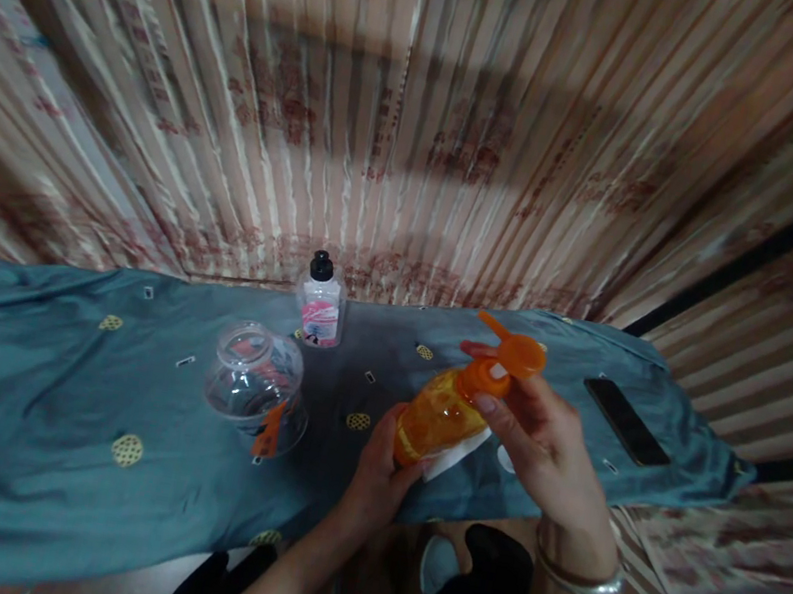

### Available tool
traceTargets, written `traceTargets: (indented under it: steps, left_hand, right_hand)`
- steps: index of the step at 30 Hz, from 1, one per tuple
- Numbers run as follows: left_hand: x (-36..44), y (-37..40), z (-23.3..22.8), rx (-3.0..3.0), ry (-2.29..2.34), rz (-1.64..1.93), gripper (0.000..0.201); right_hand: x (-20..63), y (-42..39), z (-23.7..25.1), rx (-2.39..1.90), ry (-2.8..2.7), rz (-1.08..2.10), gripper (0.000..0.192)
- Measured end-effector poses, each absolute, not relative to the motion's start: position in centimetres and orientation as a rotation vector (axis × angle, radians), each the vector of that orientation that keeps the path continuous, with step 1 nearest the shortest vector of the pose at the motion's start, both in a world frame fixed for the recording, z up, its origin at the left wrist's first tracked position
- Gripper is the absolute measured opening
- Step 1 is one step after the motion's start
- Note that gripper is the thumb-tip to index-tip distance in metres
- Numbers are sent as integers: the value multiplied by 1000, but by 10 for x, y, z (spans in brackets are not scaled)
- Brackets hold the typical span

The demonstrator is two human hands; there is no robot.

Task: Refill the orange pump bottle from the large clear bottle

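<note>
An amber pump bottle [435, 417] is held tilted above the cloth, its top leaning to the right. My left hand [377, 481] wraps around the bottle's lower body. At the neck, the fingers and thumb of my right hand [547, 434] close on the orange pump top [496, 364], whose nozzle points up and left. Part of a white label or paper [457, 454] shows along the bottle's underside. Further left stand clear plastic cups [251, 389] with an orange print, and behind them a small clear bottle [320, 310] with a black cap and pink label.
A teal cloth [74, 405] with yellow pineapple prints covers the narrow table. On its right end lies a dark phone [626, 422]. Pleated curtains [408, 137] hang behind and at the sides. A dark pole [762, 247] slants along the right. My legs are below the front edge.
</note>
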State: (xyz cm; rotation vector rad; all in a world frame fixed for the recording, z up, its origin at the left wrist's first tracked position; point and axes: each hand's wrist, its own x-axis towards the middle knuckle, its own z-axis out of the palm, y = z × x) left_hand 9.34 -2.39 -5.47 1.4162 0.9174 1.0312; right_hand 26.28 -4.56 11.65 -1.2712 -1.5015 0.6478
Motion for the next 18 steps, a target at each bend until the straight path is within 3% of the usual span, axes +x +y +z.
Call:
traceTargets:
  steps: [10,14,18]
  left_hand:
    - [94,-23,-55,1424,910,1032,73]
    - [94,-24,-55,1428,918,1033,73]
    - [93,-24,-54,1444,916,1026,70]
  right_hand:
    - [268,-41,107,-1326,-1511,588,40]
    - [262,-40,103,-1438,-1453,430,45]
    - [266,-43,112,-1369,-1536,534,56]
